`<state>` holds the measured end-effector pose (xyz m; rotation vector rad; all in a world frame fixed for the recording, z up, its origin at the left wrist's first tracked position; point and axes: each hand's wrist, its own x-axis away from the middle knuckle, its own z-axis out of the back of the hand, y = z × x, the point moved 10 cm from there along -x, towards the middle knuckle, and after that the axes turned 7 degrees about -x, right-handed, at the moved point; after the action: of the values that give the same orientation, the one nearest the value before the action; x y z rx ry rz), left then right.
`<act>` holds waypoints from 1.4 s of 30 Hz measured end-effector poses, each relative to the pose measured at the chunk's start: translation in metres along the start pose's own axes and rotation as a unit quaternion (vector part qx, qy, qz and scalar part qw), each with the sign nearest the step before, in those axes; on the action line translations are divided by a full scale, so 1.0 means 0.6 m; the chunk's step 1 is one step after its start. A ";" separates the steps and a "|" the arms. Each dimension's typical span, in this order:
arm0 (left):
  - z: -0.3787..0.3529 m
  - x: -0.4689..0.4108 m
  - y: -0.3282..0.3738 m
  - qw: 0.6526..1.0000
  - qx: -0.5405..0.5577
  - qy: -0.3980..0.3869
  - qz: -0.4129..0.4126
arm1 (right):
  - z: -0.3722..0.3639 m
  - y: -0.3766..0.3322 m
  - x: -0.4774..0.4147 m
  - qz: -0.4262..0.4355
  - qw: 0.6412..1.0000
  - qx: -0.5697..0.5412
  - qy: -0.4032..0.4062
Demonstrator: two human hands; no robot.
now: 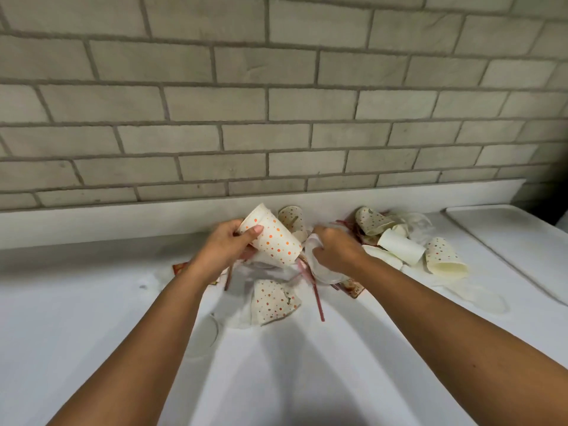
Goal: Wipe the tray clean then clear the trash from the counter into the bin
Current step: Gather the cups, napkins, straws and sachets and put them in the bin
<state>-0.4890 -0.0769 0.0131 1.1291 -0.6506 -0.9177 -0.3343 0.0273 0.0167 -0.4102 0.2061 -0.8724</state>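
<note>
Both hands are working the middle of the litter. The left hand [224,245] is gripping a white paper cup with orange and red dots [272,241], thumb across its wall and its mouth tipping down to the right. The right hand [333,249] is curling its fingers into a crumpled clear plastic film [322,272], though whether it is holding anything more beneath is hard to tell from this angle.

A grey brick wall [276,103] is running the width of the scene behind them. A long white counter [92,318] is carrying all of the trash, and a flat white plastic tray [507,238] is lying at its far right end, well apart from the hands. No bin is showing.

To the right of the right hand, a loose heap of plain and dotted paper cups [399,241] is lying tumbled near the tray's edge. Below the hands a flattened dotted paper cup [273,301] is resting on more film, with thin red drinking straws [318,302] crossing beside it. A printed red-and-brown wrapper [353,289] is lying under the right wrist and a round clear plastic lid [204,332] near the left forearm.

By the look of it, the clearing step is under way. It would go best by nesting loose cups into the held one and bundling straws and wrapper inside the film, so each trip is carrying more. A light grip should keep the thin cup from crushing, and a raised mouth should stop dregs dripping. The flat lid is probably needing a fingertip pinch at its edge.
</note>
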 end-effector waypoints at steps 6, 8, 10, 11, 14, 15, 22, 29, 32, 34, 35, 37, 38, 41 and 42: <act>-0.162 0.026 0.062 0.997 -0.013 -0.070 -0.030 | 0.068 0.151 0.073 -0.118 0.992 0.021 -0.033; -0.221 0.041 0.084 0.995 -0.020 -0.093 -0.039 | 0.090 0.204 0.109 -0.157 0.986 0.012 -0.061; -0.280 0.061 0.106 0.991 -0.025 -0.120 -0.049 | 0.112 0.248 0.150 -0.183 0.979 0.003 -0.095; -0.311 0.072 0.117 0.989 -0.025 -0.134 -0.055 | 0.123 0.268 0.172 -0.195 0.974 0.009 -0.115; -0.408 0.110 0.151 0.980 -0.031 -0.184 -0.073 | 0.153 0.341 0.232 -0.238 0.957 0.028 -0.162; -0.444 0.124 0.161 0.975 -0.033 -0.206 -0.079 | 0.164 0.369 0.253 -0.255 0.951 0.030 -0.172; -0.683 0.240 0.218 0.932 -0.109 -0.313 -0.147 | 0.223 0.558 0.422 -0.362 0.905 0.082 -0.210; -0.876 0.380 0.240 0.874 -0.201 -0.386 -0.217 | 0.227 0.706 0.595 -0.435 0.865 0.096 -0.232; -0.948 0.449 0.211 0.844 -0.229 -0.431 -0.221 | 0.194 0.770 0.670 -0.457 0.852 0.073 -0.243; -0.982 0.481 0.179 0.830 -0.256 -0.443 -0.221 | 0.161 0.803 0.715 -0.478 0.843 0.041 -0.244; -0.998 0.494 0.160 0.822 -0.276 -0.447 -0.220 | 0.144 0.821 0.736 -0.488 0.839 0.027 -0.239; -1.025 0.512 0.118 0.802 -0.320 -0.456 -0.216 | 0.113 0.854 0.767 -0.506 0.835 0.001 -0.218; -1.039 0.522 0.098 0.794 -0.335 -0.462 -0.211 | 0.098 0.871 0.783 -0.517 0.829 -0.019 -0.211; -1.067 0.543 0.042 0.780 -0.367 -0.470 -0.188 | 0.059 0.901 0.824 -0.557 0.794 -0.085 -0.227; -1.073 0.548 0.029 0.778 -0.374 -0.471 -0.181 | 0.054 0.908 0.830 -0.564 0.788 -0.097 -0.228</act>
<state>0.2083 -0.0596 -0.1767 -0.0200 -0.7427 -1.9050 0.3708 -0.0397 -0.1928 -0.9631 -0.4759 -1.8993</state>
